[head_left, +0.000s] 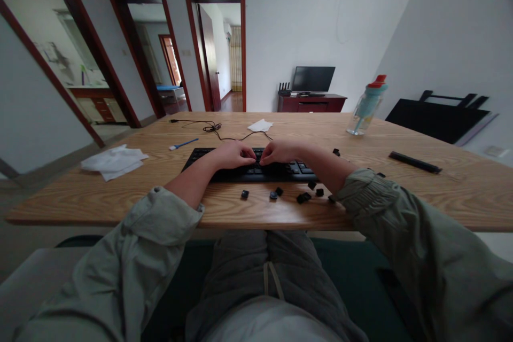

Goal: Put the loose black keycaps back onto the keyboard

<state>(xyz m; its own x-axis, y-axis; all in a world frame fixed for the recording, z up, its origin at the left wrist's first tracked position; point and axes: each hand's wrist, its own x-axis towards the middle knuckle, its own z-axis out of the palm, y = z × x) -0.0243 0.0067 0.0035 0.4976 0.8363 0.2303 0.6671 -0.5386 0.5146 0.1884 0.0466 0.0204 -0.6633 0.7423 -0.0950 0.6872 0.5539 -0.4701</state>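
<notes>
A black keyboard lies flat near the front of the wooden table. Over its middle, my left hand is closed, thumb and fingers pinched together low above the keys. My right hand faces it from the other side, also closed in a pinch, its fingertips almost meeting the left ones. Whatever is between the fingertips of either hand is too small or hidden to make out. Loose black keycaps lie in front of the keyboard, among them one keycap at the left and another keycap nearer my right forearm.
A blue-handled brush and crumpled white tissues lie to the left. Behind the keyboard are its coiled cable and another tissue. A water bottle with a red lid stands at the back right, near a long black bar.
</notes>
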